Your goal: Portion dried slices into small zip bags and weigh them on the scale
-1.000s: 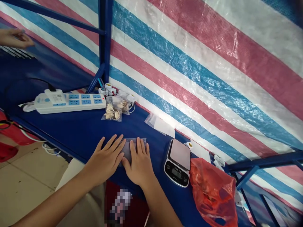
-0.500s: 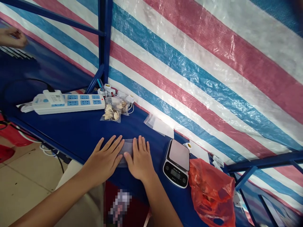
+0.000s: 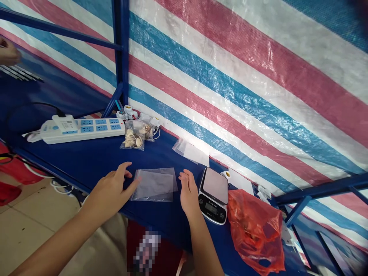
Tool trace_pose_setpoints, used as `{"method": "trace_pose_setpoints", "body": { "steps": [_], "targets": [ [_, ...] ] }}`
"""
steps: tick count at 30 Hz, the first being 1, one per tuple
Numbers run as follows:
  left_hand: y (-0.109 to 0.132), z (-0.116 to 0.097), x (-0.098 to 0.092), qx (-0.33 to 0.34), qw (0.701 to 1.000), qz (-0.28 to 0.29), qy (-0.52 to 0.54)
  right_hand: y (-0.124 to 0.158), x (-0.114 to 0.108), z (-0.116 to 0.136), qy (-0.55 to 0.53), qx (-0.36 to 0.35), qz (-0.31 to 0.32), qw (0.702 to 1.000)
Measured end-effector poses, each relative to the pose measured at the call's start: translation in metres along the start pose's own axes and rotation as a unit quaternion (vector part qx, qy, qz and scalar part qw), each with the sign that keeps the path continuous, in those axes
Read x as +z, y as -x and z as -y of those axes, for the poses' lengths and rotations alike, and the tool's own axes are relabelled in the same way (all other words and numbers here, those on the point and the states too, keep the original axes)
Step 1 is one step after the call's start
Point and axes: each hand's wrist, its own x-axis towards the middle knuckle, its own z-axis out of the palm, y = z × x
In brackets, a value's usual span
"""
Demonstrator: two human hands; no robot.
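A clear plastic bag [image 3: 155, 186] lies flat on the blue table; whether it is one bag or a few stacked is hard to tell. At its left side is my left hand [image 3: 110, 191], thumb and forefinger apart, the thumb reaching over the bag's edge. My right hand [image 3: 189, 191] hovers just off the bag's right side, fingers loosely stretched, nothing in it. Immediately right of that hand stands a digital kitchen scale [image 3: 213, 195] with a bare light plate.
A red plastic bag [image 3: 255, 230] sits right of the scale. Behind are small bags of dried pieces [image 3: 134, 138], a white power strip [image 3: 100, 128] and flat clear bags with white paper [image 3: 195, 152]. Another person's hand [image 3: 8, 53] shows at far left. A striped tarp [image 3: 230, 76] walls the back.
Both hands were pressing flat on the plastic bag; they have lifted and parted, left hand leftward and right hand rightward, uncovering the bag. The view has shifted slightly.
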Motion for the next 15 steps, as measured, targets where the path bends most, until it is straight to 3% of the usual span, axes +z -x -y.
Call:
{"method": "trace_pose_setpoints", "body": {
  "steps": [4, 7, 10, 11, 14, 15],
  "targets": [
    [-0.008, -0.021, -0.009, -0.052, 0.995, 0.078, -0.034, 0.002, 0.006, -0.008, -0.030, -0.009, -0.036, 0.999],
    [-0.015, -0.027, -0.005, -0.048, 0.995, 0.059, -0.068, 0.013, 0.008, -0.005, -0.045, -0.019, -0.062, 0.997],
    [-0.018, -0.026, 0.002, -0.022, 0.996, 0.027, -0.087, 0.056, 0.003, -0.007, -0.045, -0.039, -0.084, 0.995],
    [-0.018, -0.024, 0.005, -0.014, 0.996, 0.016, -0.089, 0.077, 0.001, -0.010, -0.029, -0.038, -0.056, 0.997],
    [-0.019, -0.020, 0.011, -0.001, 0.997, -0.015, -0.078, 0.141, -0.006, -0.024, 0.055, -0.052, 0.126, 0.989],
    [-0.019, -0.019, 0.013, -0.001, 0.998, -0.022, -0.063, 0.158, -0.008, -0.028, 0.065, -0.049, 0.142, 0.986]
  ]
}}
